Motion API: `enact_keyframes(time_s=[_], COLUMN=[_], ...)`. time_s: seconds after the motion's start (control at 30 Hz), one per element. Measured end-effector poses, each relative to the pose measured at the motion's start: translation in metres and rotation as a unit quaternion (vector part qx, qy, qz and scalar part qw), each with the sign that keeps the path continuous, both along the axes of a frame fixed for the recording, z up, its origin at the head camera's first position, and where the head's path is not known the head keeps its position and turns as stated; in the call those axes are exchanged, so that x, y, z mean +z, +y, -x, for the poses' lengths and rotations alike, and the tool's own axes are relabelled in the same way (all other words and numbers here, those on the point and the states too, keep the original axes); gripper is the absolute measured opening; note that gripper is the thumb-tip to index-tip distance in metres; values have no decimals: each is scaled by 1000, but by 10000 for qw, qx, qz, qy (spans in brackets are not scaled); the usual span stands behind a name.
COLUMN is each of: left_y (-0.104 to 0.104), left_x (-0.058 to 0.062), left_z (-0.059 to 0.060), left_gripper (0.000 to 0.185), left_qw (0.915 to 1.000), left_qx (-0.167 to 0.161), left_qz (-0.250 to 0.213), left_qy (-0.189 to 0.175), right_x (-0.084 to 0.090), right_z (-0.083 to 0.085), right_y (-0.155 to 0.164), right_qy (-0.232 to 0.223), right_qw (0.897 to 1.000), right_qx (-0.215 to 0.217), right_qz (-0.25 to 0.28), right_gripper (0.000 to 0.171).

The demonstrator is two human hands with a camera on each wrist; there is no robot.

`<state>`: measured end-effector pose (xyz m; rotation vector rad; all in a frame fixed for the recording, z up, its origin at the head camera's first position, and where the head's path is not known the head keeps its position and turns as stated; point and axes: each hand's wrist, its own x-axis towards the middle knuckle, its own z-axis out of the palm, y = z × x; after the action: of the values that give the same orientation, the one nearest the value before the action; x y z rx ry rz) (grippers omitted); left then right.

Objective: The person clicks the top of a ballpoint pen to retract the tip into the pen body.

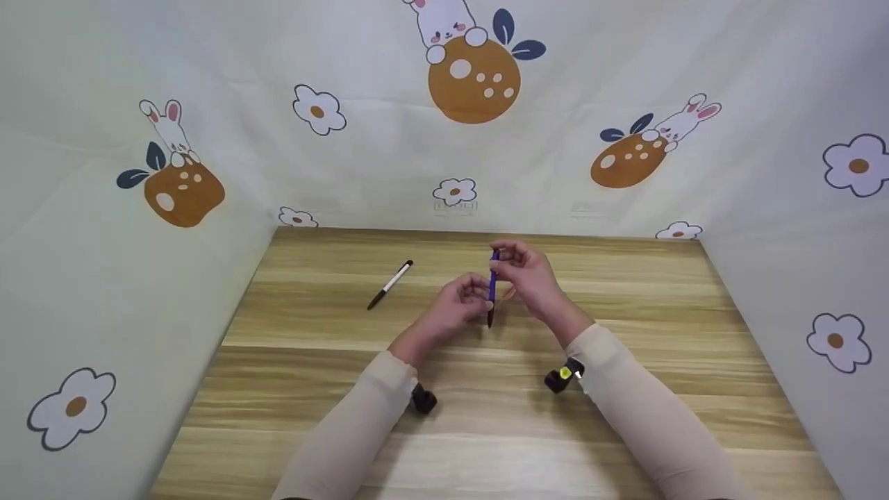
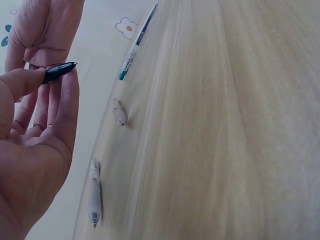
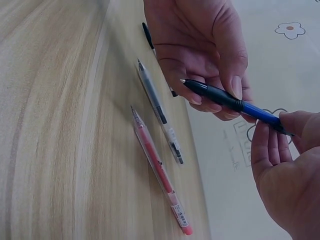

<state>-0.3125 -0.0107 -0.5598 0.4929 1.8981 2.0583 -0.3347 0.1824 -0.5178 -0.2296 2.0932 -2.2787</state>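
Observation:
A blue pen (image 1: 492,285) with a black grip section stands nearly upright between both hands in the head view, tip down. My right hand (image 1: 533,279) pinches its upper end between thumb and fingertips. Lower down, my left hand (image 1: 453,309) holds the black grip section between thumb and fingers. In the right wrist view the pen's pale metal point shows past the left fingers, with the right hand (image 3: 290,185) at the blue end. The left wrist view shows the black tip of the pen (image 2: 59,73) poking out beyond the left thumb.
A white pen with black ends (image 1: 390,285) lies on the wooden table (image 1: 479,444), left of the hands. In the right wrist view, a red pen (image 3: 159,172) and a clear grey pen (image 3: 159,112) lie side by side. Patterned cloth walls (image 1: 375,160) enclose the table.

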Motion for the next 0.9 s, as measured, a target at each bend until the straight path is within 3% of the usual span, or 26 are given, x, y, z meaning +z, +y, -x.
enact_keyframes(time_s=[0.33, 0.57, 0.9], left_y=[5, 7, 7], left_x=[1, 1, 5], left_z=[-3, -3, -4], left_gripper=[31, 29, 30], left_qw=[9997, 9995, 9993], left_qx=[25, 215, 209], left_qz=[-233, -83, -54], left_qy=[-31, 217, 296], right_x=[3, 4, 6], right_z=[-2, -2, -1], right_y=[3, 3, 3], right_qy=[65, 92, 24], right_qw=[10000, 9998, 9999], right_qx=[8, -65, -61], right_qz=[-46, -150, -94], right_gripper=[30, 27, 26])
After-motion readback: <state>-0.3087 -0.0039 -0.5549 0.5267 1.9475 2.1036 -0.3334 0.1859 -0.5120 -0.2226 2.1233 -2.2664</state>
